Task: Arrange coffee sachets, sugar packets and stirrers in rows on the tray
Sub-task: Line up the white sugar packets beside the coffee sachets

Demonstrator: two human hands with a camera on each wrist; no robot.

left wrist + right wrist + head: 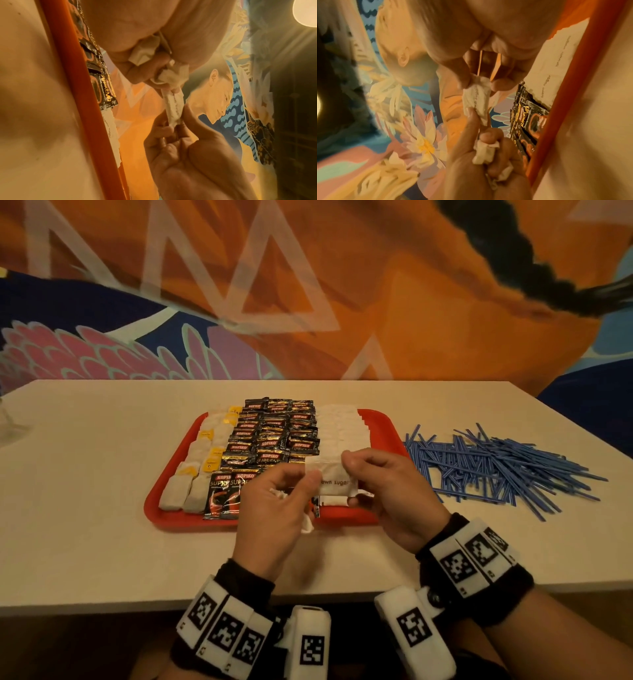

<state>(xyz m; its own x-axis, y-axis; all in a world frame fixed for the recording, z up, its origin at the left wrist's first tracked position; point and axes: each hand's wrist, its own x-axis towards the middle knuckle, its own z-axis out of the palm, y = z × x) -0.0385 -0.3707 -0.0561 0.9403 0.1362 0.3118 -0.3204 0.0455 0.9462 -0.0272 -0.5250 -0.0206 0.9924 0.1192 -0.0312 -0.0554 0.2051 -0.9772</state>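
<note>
Both hands, left hand (274, 508) and right hand (394, 494), pinch one sugar packet (334, 481) above the red tray (164, 508) on a pale table (85, 474); mural wall (308, 285) beyond.

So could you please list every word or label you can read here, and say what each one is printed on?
"KOPIKO" and "SUPREME": on the black coffee sachets on the red tray.
"brown sugar": on the white sugar packets lying on the tray.
"...own sugar": on the sugar packet pinched between the left hand and the right hand.
Yellow tags beside the sachets: print too small to read.
Wristband markers: patterns, not words.
</note>
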